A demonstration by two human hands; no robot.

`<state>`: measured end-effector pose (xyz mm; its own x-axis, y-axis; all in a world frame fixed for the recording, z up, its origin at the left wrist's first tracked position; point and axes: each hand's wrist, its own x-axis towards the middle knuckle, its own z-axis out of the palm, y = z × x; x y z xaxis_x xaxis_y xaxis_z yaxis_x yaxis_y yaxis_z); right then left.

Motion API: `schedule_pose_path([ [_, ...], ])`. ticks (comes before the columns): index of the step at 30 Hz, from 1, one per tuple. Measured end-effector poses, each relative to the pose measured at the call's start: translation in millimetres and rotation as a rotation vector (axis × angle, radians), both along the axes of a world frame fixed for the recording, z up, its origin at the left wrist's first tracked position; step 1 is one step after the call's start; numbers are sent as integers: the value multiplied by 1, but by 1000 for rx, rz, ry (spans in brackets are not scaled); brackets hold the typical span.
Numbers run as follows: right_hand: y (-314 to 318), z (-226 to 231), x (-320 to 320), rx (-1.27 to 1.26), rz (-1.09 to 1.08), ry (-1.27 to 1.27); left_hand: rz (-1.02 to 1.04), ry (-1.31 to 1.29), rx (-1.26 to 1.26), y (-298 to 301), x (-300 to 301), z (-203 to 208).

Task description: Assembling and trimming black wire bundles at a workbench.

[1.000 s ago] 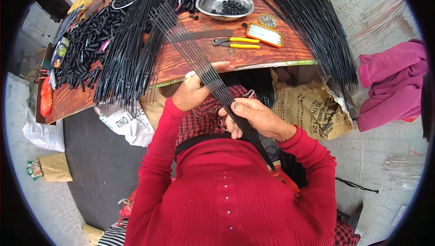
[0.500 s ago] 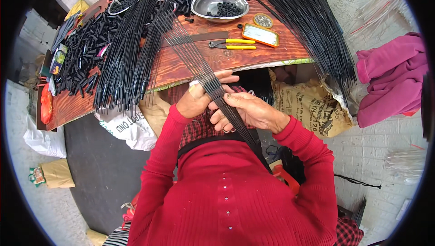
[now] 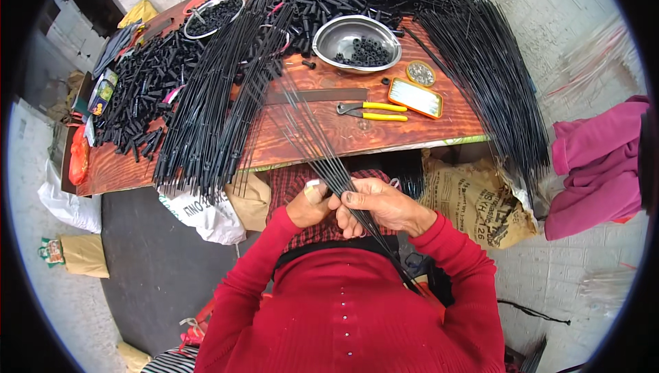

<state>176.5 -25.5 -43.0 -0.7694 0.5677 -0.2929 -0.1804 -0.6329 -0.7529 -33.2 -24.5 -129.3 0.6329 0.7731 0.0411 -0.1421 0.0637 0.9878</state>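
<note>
A bundle of thin black rods (image 3: 333,170) slants across my lap, fanned out toward the table and gathered close near my waist. My left hand (image 3: 310,205), with a pale wrap on its thumb, is closed at the left side of the bundle; part of its fingers is hidden. My right hand (image 3: 390,208) grips the rods from the right, its thumb lying on top and its fingers curled beneath. Beyond the rods' upper part, yellow-handled nippers (image 3: 383,111) rest on the wooden table (image 3: 322,141). The rods' far tips look blurred against the table.
A steel bowl (image 3: 328,42) holds small black rings. Long black rods (image 3: 199,126) and black plastic parts (image 3: 130,98) cover the left. More rods (image 3: 491,74) overhang the right edge, near an orange-rimmed box (image 3: 432,113) and a printed sack (image 3: 449,201).
Both hands and the bundle sit lower in view. My left fingers, spread out before, are now curled in at the rods. The view has tilted, showing more of the tabletop.
</note>
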Motion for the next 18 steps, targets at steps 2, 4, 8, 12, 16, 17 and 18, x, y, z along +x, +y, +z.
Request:
schedule_pose_path([
  [2,4,8,2,34,-11,38,15,25,-42,-1,0,1],
  [4,6,13,3,53,-21,66,-31,92,-53,-2,1,7],
  [8,11,18,4,60,-21,58,-16,179,30,5,1,4],
  [12,17,29,8,93,-48,37,-20,176,41,9,4,30],
  [16,36,65,12,219,-49,36,-215,227,115,34,-1,63],
  [17,39,75,11,265,-54,34,-201,184,83,43,0,78],
  [18,42,86,9,329,-53,33,-189,141,52,54,2,91],
])
